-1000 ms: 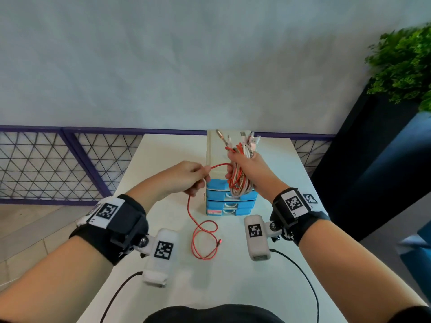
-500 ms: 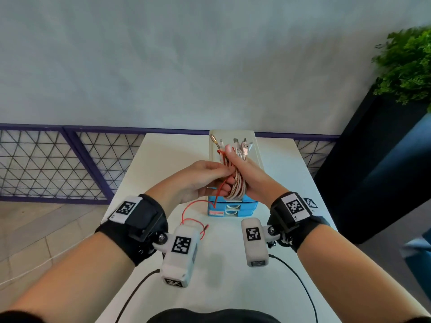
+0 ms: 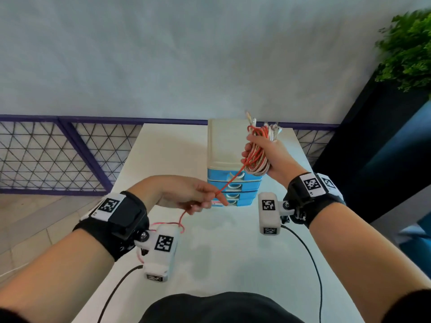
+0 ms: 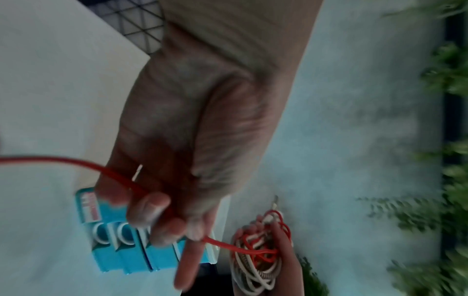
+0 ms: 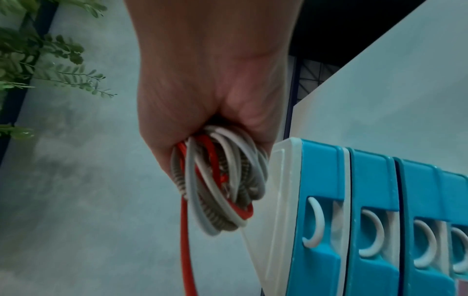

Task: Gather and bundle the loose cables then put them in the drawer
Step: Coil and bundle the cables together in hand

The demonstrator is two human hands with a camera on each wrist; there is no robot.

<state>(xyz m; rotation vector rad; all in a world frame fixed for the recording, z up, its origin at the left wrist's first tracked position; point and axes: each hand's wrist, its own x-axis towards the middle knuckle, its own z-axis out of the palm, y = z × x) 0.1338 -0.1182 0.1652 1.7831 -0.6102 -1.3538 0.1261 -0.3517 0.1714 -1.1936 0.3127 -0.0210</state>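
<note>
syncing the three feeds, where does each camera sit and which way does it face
Head: on the head, looking down at the table; both forearms show.
Left wrist: along the left hand pinching the red cable.
Right wrist: along the right hand gripping the cable bundle.
All three share the blue drawer unit.

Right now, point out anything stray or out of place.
One red cable trails loose from the bundle in the right hand to the left hand, then hangs slack. The drawers look shut.
</note>
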